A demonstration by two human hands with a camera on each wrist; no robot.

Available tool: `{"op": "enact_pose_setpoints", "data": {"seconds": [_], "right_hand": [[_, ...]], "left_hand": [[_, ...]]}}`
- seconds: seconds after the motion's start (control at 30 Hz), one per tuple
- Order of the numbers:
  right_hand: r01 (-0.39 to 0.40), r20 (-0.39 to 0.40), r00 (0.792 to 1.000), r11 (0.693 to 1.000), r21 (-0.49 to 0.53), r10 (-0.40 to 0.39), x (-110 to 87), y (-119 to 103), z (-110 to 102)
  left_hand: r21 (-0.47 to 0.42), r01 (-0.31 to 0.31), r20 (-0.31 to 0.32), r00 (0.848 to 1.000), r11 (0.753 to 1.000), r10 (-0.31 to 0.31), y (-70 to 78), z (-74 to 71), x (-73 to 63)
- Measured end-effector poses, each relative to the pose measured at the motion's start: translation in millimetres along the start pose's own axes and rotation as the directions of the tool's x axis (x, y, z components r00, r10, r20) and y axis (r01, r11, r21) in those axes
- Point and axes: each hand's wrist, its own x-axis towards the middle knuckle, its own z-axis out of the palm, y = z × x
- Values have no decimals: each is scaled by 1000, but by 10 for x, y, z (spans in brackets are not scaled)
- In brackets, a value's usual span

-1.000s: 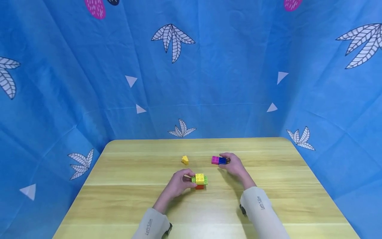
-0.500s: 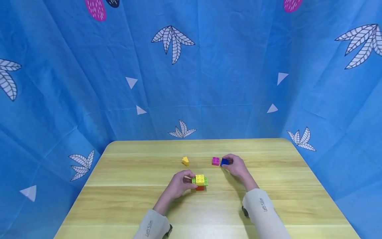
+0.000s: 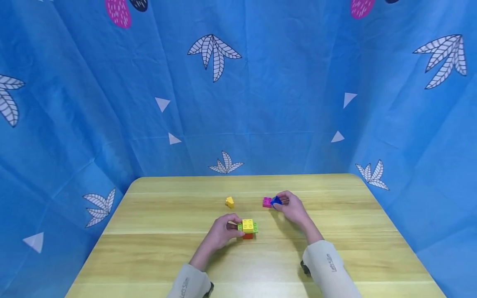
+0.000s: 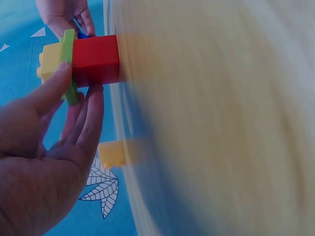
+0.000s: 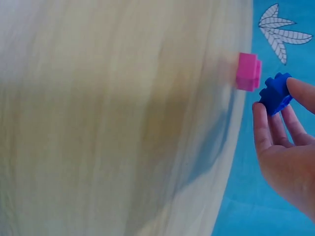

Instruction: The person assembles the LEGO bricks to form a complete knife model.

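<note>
My left hand [image 3: 220, 231] grips a small stack of toy building bricks at its left side. The stack has a red brick [image 4: 96, 60] at the bottom, a green plate [image 4: 69, 49] across it and a yellow brick [image 3: 247, 225] on top; in the head view it stands on the table. Between thumb and fingers my right hand [image 3: 294, 208] pinches a blue brick [image 5: 276, 93], tilted and raised off the table. Just left of it a pink brick [image 5: 248, 72] sits on the table, apart from the blue one in the right wrist view.
A small yellow piece [image 3: 230, 202] with a slanted outline lies behind the stack, left of the pink brick. The wooden table [image 3: 179, 244] ends at a blue patterned cloth [image 3: 283, 103] behind and at the sides.
The right hand has drawn the blue brick away from beside the pink brick, then lifted and tipped it. My left hand keeps its grip on the stack, which stays in place.
</note>
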Motion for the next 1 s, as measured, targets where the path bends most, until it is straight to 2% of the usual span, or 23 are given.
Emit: {"op": "enact_pose_setpoints", "data": {"seconds": [0.2,0.5,0.7,1.0], "right_hand": [[16,17,1000,999,51,-17,-40,-93,39],[63,8,998,993,100,-64,-154,-241,225],[80,31,996,984,160,-86,-245,-337,321],[65,55,995,966,251,-81,-319,-400,340]], "left_hand": [[16,1,-9,1000,1000,0,-22,-8,-9],[-27,29,-9,1000,999,-30,16,-12,-35],[-17,17,-6,1000,1000,-17,23,-10,-25],[-23,1,4,1000,1000,-1,23,4,7]]}}
